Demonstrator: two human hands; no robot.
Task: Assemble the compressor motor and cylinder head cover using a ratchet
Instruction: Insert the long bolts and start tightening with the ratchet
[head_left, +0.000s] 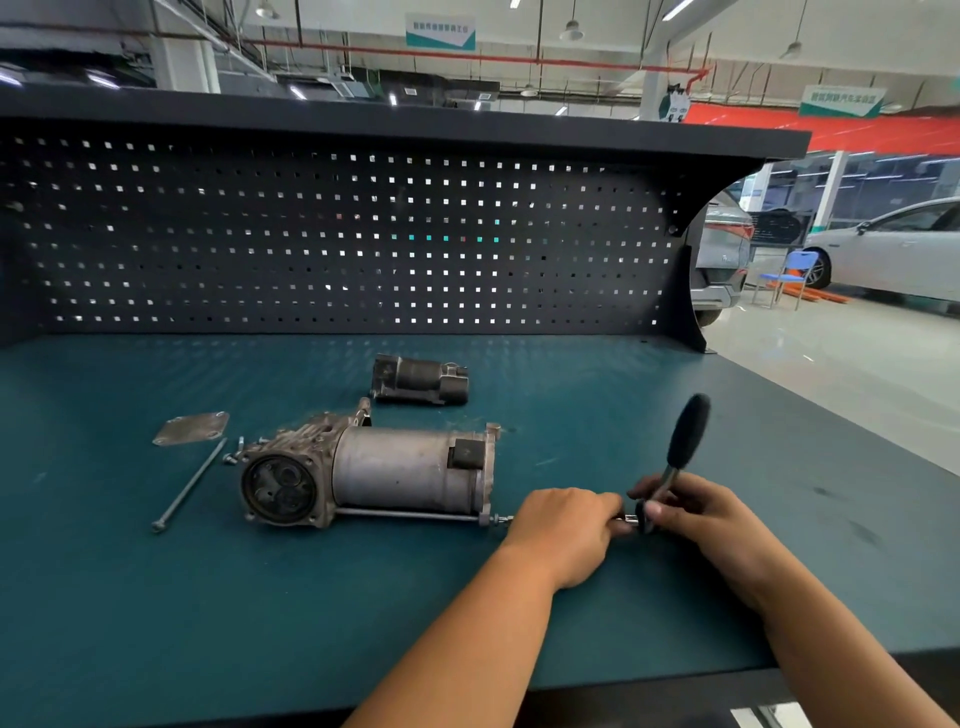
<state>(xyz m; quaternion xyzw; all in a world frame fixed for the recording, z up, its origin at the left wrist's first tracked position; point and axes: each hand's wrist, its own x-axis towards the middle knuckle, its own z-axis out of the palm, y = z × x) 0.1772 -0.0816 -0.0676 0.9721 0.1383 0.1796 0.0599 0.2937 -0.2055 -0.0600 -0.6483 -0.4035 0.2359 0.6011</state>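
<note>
The teal-topped workbench (156, 597) fills most of the view, backed by a dark pegboard panel (311, 234). The compressor motor (395, 467) lies on its side mid-bench, its round open cylinder end facing left and a long through bolt (410, 515) running along its near side.

Just right of the motor's flange, the left hand (563, 530) is curled over what seems to be an extension bar (628, 518) (mostly hidden under the fingers) in line with that bolt. The right hand (696, 512) grips the ratchet (680, 447) near its head, the black handle tilted up and to the right.

Behind the motor lies a smaller dark cylindrical unit (421, 381). The flat cylinder head cover (191, 428) rests to the left, beside a loose long bolt (189, 486) and a few short bolts (234, 454).
</note>
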